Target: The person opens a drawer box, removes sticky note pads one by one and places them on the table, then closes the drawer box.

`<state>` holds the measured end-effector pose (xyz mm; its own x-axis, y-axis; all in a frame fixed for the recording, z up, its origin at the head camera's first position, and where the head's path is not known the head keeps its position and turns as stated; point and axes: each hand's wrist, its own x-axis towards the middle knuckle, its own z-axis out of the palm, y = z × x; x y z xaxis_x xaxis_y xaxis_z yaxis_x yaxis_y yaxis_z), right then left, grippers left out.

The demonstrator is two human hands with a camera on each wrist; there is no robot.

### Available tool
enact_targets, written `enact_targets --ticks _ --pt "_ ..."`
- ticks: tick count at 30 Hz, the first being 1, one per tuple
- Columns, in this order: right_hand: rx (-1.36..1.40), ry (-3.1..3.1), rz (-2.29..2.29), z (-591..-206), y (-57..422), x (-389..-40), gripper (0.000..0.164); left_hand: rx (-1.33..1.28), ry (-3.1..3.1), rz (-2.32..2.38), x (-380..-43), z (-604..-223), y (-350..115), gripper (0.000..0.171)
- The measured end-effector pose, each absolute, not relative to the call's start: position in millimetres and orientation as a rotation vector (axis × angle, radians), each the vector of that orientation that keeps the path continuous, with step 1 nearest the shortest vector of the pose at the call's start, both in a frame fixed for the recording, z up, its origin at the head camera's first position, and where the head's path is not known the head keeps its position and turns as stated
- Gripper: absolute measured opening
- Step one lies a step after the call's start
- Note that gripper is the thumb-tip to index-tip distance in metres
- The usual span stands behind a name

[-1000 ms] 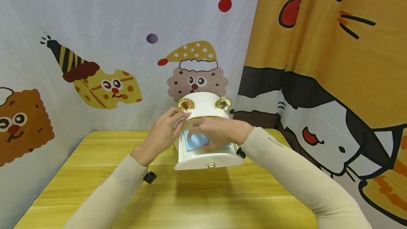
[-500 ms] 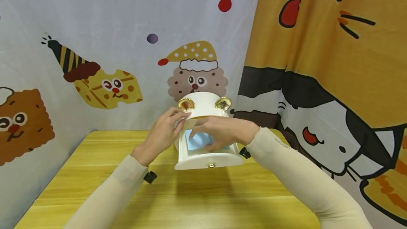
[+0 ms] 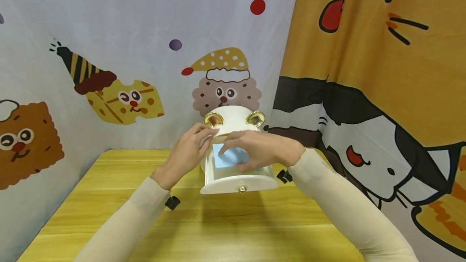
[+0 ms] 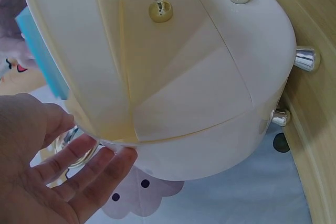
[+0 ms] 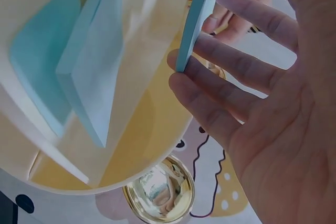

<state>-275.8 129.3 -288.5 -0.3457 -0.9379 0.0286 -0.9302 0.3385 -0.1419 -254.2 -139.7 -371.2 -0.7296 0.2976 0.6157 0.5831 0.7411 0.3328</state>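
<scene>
A white rounded box [image 3: 234, 119] with gold ears stands on the table, its upper drawer [image 3: 236, 184] pulled out. My right hand [image 3: 260, 148] is over the drawer and pinches a flat light-blue slab [image 5: 195, 27] between thumb and fingers. The slab's blue face [image 3: 227, 157] shows beneath that hand in the head view. Inside the drawer a second blue slab [image 5: 94, 64] stands tilted, with a teal patch beside it. My left hand [image 3: 183, 155] is at the box's left side, below the ear; its fingertips touch the white rim [image 4: 118, 145] with fingers loosely bent.
Gold knobs [image 4: 160, 11] sit on the drawer fronts, and silvery feet [image 4: 307, 59] support the box. The wooden table [image 3: 145, 237] spreads in front. A cartoon-printed curtain [image 3: 145, 51] hangs close behind, and a yellow one [image 3: 364, 51] at the right.
My right hand has moved slightly right and up with the blue slab, which now sits a little higher over the drawer. The left hand and the box stay in place.
</scene>
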Motion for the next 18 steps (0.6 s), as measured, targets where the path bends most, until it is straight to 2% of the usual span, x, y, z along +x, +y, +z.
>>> enact_targets --ticks 18 --pt "-1.78 2.574 -0.385 -287.3 151.6 -277.0 0.048 -0.667 -2.401 -0.691 -254.8 -371.9 -140.1 0.031"
